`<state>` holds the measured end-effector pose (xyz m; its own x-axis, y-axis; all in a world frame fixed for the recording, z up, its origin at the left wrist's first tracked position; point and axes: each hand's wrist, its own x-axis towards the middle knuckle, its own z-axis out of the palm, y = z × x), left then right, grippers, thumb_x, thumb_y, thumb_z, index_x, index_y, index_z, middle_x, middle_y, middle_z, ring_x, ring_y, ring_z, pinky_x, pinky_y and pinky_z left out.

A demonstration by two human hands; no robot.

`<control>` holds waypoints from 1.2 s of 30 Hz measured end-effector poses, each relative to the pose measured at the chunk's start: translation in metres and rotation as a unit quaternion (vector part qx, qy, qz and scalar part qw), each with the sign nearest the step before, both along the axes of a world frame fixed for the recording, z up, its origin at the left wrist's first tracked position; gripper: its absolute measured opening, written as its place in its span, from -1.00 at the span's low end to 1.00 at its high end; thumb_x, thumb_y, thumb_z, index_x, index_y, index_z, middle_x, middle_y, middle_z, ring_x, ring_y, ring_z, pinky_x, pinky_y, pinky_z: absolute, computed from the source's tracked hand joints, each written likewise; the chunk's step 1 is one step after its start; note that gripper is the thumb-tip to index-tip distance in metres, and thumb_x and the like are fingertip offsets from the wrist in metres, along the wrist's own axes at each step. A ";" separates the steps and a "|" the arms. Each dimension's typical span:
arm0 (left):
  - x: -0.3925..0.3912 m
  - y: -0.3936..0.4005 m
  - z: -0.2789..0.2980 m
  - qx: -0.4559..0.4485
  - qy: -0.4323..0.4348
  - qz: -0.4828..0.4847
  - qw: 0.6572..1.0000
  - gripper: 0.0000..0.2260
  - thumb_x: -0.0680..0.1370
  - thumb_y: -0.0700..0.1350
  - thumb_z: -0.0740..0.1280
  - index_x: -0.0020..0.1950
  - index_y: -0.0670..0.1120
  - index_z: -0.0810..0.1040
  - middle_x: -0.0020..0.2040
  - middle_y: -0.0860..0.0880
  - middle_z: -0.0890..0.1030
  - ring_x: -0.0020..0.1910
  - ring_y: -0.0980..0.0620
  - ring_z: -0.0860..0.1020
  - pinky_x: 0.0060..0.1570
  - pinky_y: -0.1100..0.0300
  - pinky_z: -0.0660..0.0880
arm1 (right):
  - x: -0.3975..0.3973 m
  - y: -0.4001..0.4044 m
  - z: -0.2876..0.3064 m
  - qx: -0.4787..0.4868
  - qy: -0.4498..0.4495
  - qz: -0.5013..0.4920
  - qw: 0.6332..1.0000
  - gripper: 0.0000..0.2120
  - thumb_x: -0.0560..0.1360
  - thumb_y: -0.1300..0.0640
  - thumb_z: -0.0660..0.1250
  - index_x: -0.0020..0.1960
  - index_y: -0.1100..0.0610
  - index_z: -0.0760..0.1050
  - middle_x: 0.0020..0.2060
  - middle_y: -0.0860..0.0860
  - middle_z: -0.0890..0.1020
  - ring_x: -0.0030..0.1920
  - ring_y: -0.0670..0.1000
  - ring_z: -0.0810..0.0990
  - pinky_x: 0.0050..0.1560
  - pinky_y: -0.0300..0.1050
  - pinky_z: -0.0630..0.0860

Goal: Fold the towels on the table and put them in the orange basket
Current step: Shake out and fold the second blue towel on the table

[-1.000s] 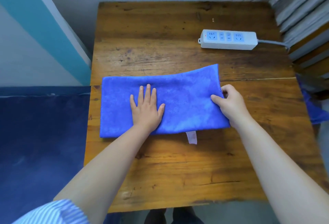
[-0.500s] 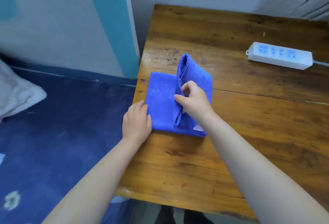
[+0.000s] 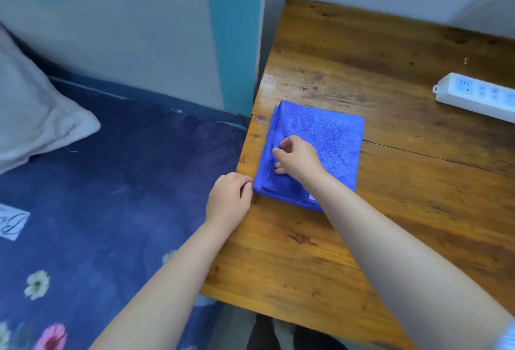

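Folded blue towel [image 3: 331,140] under right hand [image 3: 296,158]

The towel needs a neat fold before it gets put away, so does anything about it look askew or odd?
Slightly. The blue towel lies folded on the table, but along its left edge the layers do not line up. The right hand is pinching there; the left hand rests by the near corner.

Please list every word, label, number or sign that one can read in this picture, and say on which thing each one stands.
No text can be read fully.
White patch on the blue bed cover: cursive letters, cut off at the picture's edge and seen at an angle, not readable.
Small label on the folded blue towel: mostly hidden by the arm, no print visible.
Power strip: only sockets and a small red mark, no readable words.
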<state>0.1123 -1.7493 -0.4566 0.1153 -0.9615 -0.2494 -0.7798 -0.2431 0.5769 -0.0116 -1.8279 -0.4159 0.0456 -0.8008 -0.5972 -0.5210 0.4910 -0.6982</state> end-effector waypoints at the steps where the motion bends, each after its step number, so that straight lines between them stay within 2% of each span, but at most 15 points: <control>1: 0.000 0.000 0.002 -0.004 0.015 0.008 1.000 -0.73 0.60 -0.15 0.14 0.13 -0.17 0.60 0.12 -0.08 0.61 0.15 -0.05 0.49 0.10 0.19 0.37 | 0.000 -0.001 0.002 0.013 -0.015 -0.006 1.000 -0.85 0.55 0.19 0.14 0.10 0.20 0.38 -0.25 -0.02 0.47 -0.21 0.06 0.57 0.09 0.00 0.56; 3: -0.003 -0.001 0.006 -0.020 0.048 0.042 0.998 -0.61 0.56 -0.07 0.06 0.10 -0.24 0.59 0.09 -0.16 0.61 0.14 -0.11 0.50 0.09 0.12 0.39 | -0.006 -0.004 0.011 0.031 -0.054 -0.017 0.998 -0.75 0.58 0.22 0.08 0.20 0.24 0.39 -0.11 0.05 0.49 -0.16 0.04 0.56 0.10 -0.05 0.55; 6: -0.012 -0.007 0.013 -0.102 0.034 0.043 0.993 -0.55 0.51 -0.04 0.05 0.11 -0.29 0.58 0.07 -0.20 0.62 0.10 -0.18 0.54 0.10 0.21 0.35 | -0.029 -0.013 0.024 -0.047 -0.101 -0.057 0.992 -0.77 0.57 0.31 0.04 0.02 0.21 0.46 -0.13 0.10 0.51 -0.21 -0.02 0.53 -0.04 -0.14 0.51; 8: -0.025 -0.015 0.014 -0.168 -0.003 -0.030 0.985 -0.63 0.47 -0.16 0.09 0.01 -0.32 0.61 0.00 -0.23 0.64 0.03 -0.18 0.57 0.09 0.20 0.34 | -0.053 -0.021 0.026 -0.141 -0.031 -0.075 0.987 -0.72 0.53 0.36 0.04 0.00 0.22 0.52 -0.10 0.09 0.57 -0.08 0.03 0.52 -0.01 -0.20 0.43; 10: -0.041 -0.026 0.016 -0.177 -0.013 -0.114 0.978 -0.66 0.42 -0.25 0.10 -0.05 -0.33 0.63 -0.03 -0.25 0.66 0.03 -0.19 0.61 0.11 0.13 0.43 | -0.078 -0.025 0.019 -0.222 0.082 -0.061 0.970 -0.64 0.48 0.34 0.02 0.11 0.30 0.53 0.10 0.16 0.59 0.20 0.11 0.49 0.10 -0.25 0.36; 12: -0.052 -0.041 0.010 -0.158 -0.044 -0.181 0.970 -0.64 0.38 -0.29 0.07 -0.06 -0.32 0.64 -0.01 -0.25 0.66 0.02 -0.24 0.64 -0.04 0.00 0.57 | -0.095 -0.021 0.007 -0.291 0.156 0.057 0.942 -0.57 0.38 0.32 0.03 0.13 0.38 0.52 0.20 0.28 0.53 0.35 0.29 0.35 0.34 -0.02 0.28; 13: -0.056 -0.047 0.008 -0.143 -0.064 -0.200 0.967 -0.64 0.39 -0.30 0.08 -0.01 -0.33 0.63 0.04 -0.27 0.65 0.06 -0.26 0.62 -0.04 -0.07 0.57 | -0.101 -0.017 -0.006 -0.308 0.188 0.144 0.922 -0.60 0.39 0.30 0.07 0.12 0.40 0.52 0.19 0.33 0.52 0.33 0.41 0.32 0.33 0.20 0.28; 15: -0.061 -0.058 0.006 -0.090 -0.115 -0.218 0.965 -0.63 0.51 -0.26 0.12 0.28 -0.32 0.46 0.33 -0.28 0.45 0.34 -0.23 0.42 0.27 -0.06 0.40 | -0.108 -0.015 -0.025 -0.306 0.265 0.281 0.870 -0.52 0.46 0.11 0.01 0.21 0.34 0.48 0.26 0.34 0.46 0.32 0.48 0.28 0.28 0.38 0.21; 16: -0.061 -0.060 0.001 -0.047 -0.154 -0.227 0.961 -0.58 0.60 -0.17 0.07 0.45 -0.26 0.25 0.49 -0.21 0.22 0.49 -0.15 0.20 0.43 0.01 0.19 | -0.108 -0.015 -0.028 -0.279 0.291 0.314 0.860 -0.40 0.45 -0.01 -0.10 0.31 0.26 0.41 0.36 0.28 0.36 0.39 0.42 0.19 0.35 0.34 0.12; 18: -0.053 -0.057 -0.005 0.021 -0.184 -0.217 0.958 -0.49 0.63 0.04 -0.09 0.54 -0.11 -0.06 0.56 -0.05 -0.09 0.54 -0.01 -0.11 0.49 0.06 -0.08 | -0.107 -0.017 -0.031 -0.242 0.323 0.334 0.852 -0.22 0.35 -0.17 -0.31 0.45 0.10 0.19 0.49 0.12 0.12 0.50 0.24 -0.02 0.46 0.17 -0.11; 22: -0.040 -0.046 -0.014 0.023 -0.159 -0.180 0.970 -0.21 0.34 0.18 -0.36 0.54 -0.08 -0.04 0.56 -0.02 -0.07 0.55 -0.02 -0.09 0.49 0.05 -0.11 | -0.108 -0.023 -0.036 -0.203 0.329 0.317 0.866 -0.17 0.26 -0.24 -0.44 0.50 -0.05 -0.05 0.52 -0.06 -0.07 0.52 0.03 -0.18 0.46 0.05 -0.26; 28: -0.036 -0.046 -0.015 0.032 -0.144 -0.186 0.972 -0.20 0.32 0.19 -0.36 0.54 -0.06 -0.04 0.56 0.00 -0.09 0.55 0.00 -0.10 0.48 0.06 -0.16 | -0.122 -0.011 -0.041 -0.150 0.283 0.172 0.931 -0.51 0.62 0.02 -0.05 0.51 0.05 -0.08 0.52 -0.01 -0.10 0.52 0.06 -0.17 0.48 0.01 -0.19; 32: -0.031 -0.048 -0.006 0.060 -0.124 -0.203 0.970 -0.46 0.61 0.09 -0.08 0.54 -0.09 -0.07 0.56 -0.01 -0.13 0.54 0.02 -0.13 0.48 0.08 -0.16 | -0.139 0.018 -0.038 -0.154 0.259 0.095 0.949 -0.49 0.59 0.05 -0.02 0.48 0.22 0.03 0.51 0.14 0.04 0.52 0.12 -0.06 0.48 0.04 -0.09; 34: -0.019 -0.042 0.000 0.051 -0.115 -0.210 0.970 -0.46 0.61 0.05 0.03 0.52 -0.17 0.03 0.55 -0.10 -0.03 0.54 -0.06 -0.05 0.48 0.06 -0.05 | -0.134 0.044 -0.028 -0.261 0.252 0.085 0.928 -0.47 0.51 0.04 0.01 0.38 0.32 0.25 0.40 0.27 0.29 0.45 0.24 0.17 0.43 0.16 0.10; 36: -0.008 -0.031 0.004 -0.022 -0.120 -0.229 0.966 -0.40 0.52 0.09 0.05 0.43 -0.29 0.27 0.46 -0.26 0.25 0.47 -0.23 0.20 0.40 -0.06 0.20 | -0.125 0.073 -0.024 -0.391 0.251 0.123 0.877 -0.60 0.50 0.08 0.07 0.24 0.28 0.36 0.23 0.30 0.50 0.34 0.24 0.32 0.39 0.12 0.18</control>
